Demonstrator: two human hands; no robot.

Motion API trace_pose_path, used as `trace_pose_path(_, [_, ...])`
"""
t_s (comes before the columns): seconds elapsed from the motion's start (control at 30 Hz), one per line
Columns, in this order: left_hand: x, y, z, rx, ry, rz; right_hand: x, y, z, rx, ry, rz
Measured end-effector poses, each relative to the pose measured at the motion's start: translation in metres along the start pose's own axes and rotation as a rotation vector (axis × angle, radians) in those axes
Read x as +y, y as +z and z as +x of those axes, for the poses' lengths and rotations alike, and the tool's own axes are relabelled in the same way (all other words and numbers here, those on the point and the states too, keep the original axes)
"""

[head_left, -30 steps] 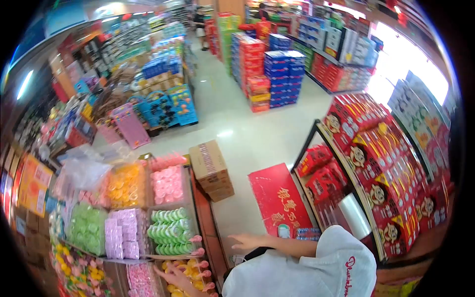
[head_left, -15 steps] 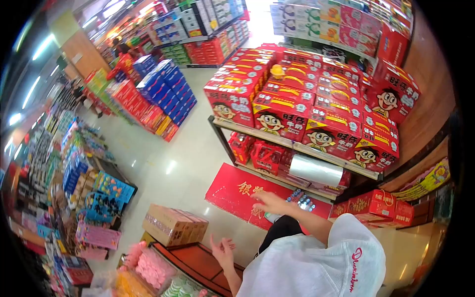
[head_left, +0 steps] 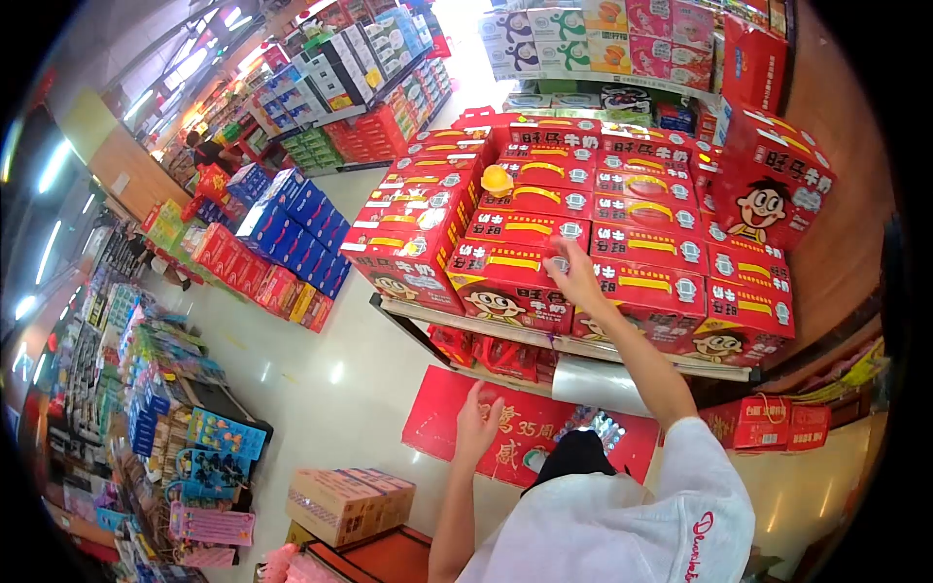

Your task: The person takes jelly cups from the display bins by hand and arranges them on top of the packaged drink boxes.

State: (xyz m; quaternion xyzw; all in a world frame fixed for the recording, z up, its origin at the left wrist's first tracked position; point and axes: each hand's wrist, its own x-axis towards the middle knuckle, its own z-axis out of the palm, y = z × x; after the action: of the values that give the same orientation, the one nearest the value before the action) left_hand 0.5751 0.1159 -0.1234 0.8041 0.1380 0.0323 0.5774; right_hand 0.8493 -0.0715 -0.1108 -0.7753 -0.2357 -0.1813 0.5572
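Rows of red milk cartons with yellow handles fill the top of a shelf on the right. Over the front cartons reaches my right hand, its fingers apart and nothing in them; whether it touches a carton I cannot tell. A small yellow-orange object sits on the cartons, up and left of that hand. My left hand hangs empty with spread fingers, in front of the shelf and above the red floor mat.
A brown cardboard box stands at the lower left. Blue and red carton stacks rise from the floor farther left. Under the milk cartons lies a silvery roll. Red gift boxes are at the lower right.
The view has swung right, from the bins of coloured items to the milk cartons. My right hand has moved up over the cartons, and my left hand has risen in front of the shelf.
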Motion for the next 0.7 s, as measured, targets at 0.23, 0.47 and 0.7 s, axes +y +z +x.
trace_pose_path(0.23, [0.035, 0.016, 0.112, 0.211, 0.518, 0.400, 0.013, 0.028, 0.120, 0.039, 0.103, -0.059])
trace_pose_path(0.47, [0.074, 0.036, 0.274, 0.120, 0.611, 0.140, 0.042, 0.074, 0.138, -0.118, -0.369, -0.327])
trace_pose_path(0.7, [0.077, 0.047, 0.329, 0.262, 0.504, 0.416, 0.064, 0.076, 0.155, -0.047, -0.076, -0.039])
